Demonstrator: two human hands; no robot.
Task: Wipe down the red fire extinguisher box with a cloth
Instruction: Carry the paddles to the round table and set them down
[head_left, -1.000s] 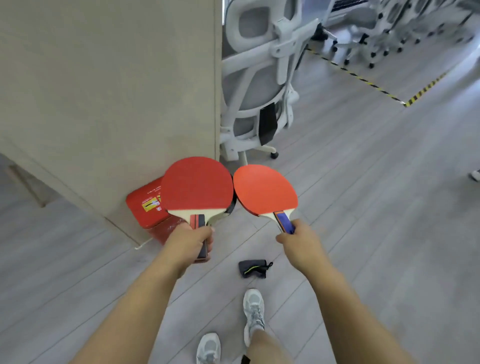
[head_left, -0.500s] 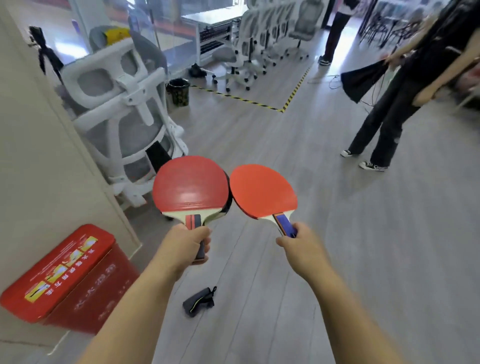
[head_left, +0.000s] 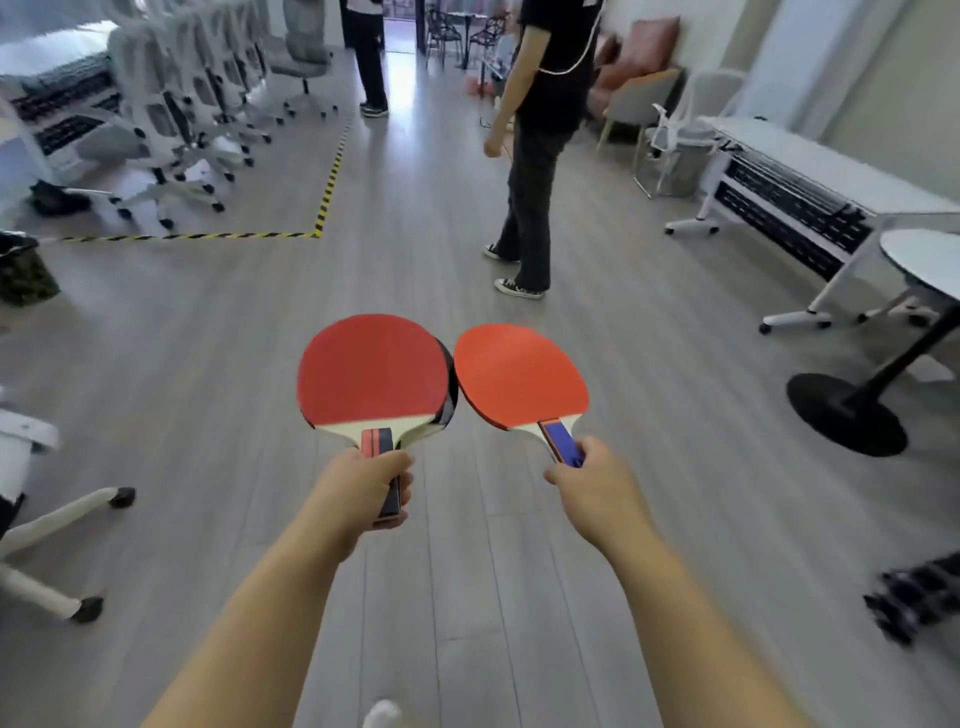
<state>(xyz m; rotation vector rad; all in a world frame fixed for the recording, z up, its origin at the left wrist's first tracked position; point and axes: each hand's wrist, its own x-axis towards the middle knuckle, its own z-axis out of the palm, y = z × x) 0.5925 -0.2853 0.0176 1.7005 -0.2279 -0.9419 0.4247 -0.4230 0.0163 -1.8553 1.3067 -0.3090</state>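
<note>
Though the fire extinguisher box can't be seen from here, L hand (head_left: 363, 488) is wrapped round a red-handled paddle (head_left: 371, 371). R hand (head_left: 597, 483) grips a blue-handled paddle (head_left: 519, 376) just right of it, edge to edge. Beyond the red-handled paddle stands a person in black (head_left: 540, 130), w/ a round table (head_left: 924, 260) far right.

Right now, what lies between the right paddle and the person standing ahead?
Nothing: only bare floor separates the right paddle from the person, seen in the head view.
</note>
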